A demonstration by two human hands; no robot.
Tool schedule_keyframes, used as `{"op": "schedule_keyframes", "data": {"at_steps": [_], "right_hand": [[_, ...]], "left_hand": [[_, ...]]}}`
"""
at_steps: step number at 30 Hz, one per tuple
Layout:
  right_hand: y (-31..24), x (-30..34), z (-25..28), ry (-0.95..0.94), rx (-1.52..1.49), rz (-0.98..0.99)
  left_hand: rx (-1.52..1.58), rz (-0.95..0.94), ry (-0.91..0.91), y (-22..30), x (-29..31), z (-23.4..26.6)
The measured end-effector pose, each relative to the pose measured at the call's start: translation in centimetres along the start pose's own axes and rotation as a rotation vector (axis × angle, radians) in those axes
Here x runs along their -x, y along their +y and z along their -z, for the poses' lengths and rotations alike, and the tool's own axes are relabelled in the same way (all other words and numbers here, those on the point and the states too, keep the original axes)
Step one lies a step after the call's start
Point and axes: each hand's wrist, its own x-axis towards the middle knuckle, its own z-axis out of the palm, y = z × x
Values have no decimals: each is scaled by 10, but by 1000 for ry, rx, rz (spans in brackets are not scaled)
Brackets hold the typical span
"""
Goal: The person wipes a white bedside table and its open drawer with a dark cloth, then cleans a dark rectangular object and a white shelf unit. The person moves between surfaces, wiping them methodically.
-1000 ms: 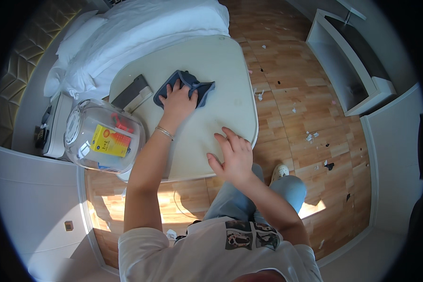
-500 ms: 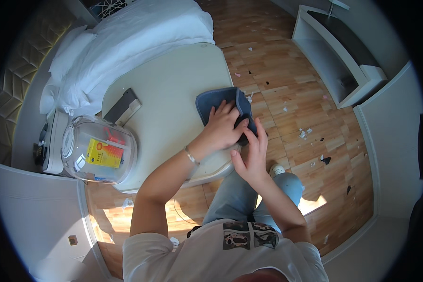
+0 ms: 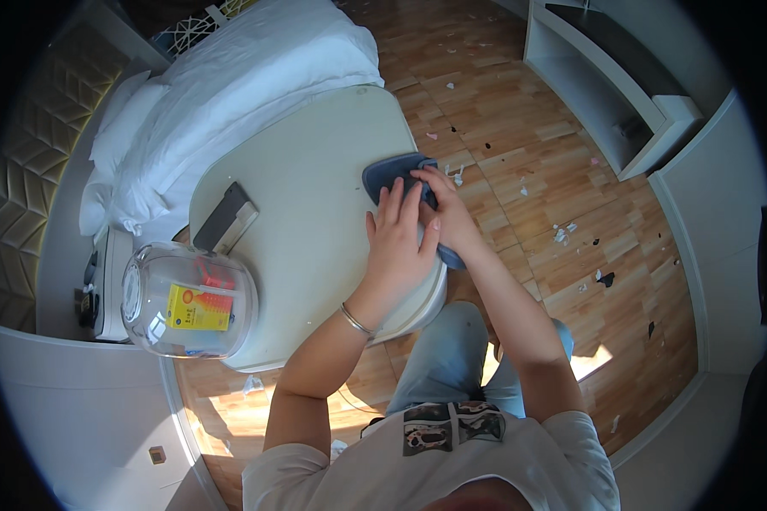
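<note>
A blue-grey cloth [image 3: 386, 175] lies at the right edge of a pale, round-cornered table, partly folded over, one corner drooping past the rim. My left hand [image 3: 399, 243], with a silver bangle at the wrist, rests flat on it, fingers outstretched. Curled over the folded part is my right hand [image 3: 447, 209], its fingers on the cloth and its palm partly behind the left hand. Much of the cloth is hidden beneath both hands.
On the table [image 3: 315, 162] lie a dark-and-light flat oblong [image 3: 226, 219] and a clear plastic container [image 3: 192, 298] holding a yellow box. A white-covered bed [image 3: 256, 68] adjoins the far side. Scraps [image 3: 562, 232] litter the wooden floor near a white cabinet [image 3: 605, 94].
The cloth's upright flap has been folded down. My left hand has come out of the fold to lie on top, and my right hand has moved up and over the cloth's folded part.
</note>
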Motion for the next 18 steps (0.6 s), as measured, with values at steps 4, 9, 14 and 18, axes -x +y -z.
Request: {"op": "schedule_keyframes", "data": {"at_steps": [4,9,14,18], "right_hand": [[35,-44,5,-78,-349,-293],[-8,29,0,75,-671,-405],[-20,163,-30,431,-527,-419],[-34,123,-20,336,-711,-422]], "left_hand": [[-98,6,-244,8,-1,-10],[-148,-9,-260,4,4,-3],[-54,38,-288,16,2,-1],[-279,-140,-331,11,10,-6]]}}
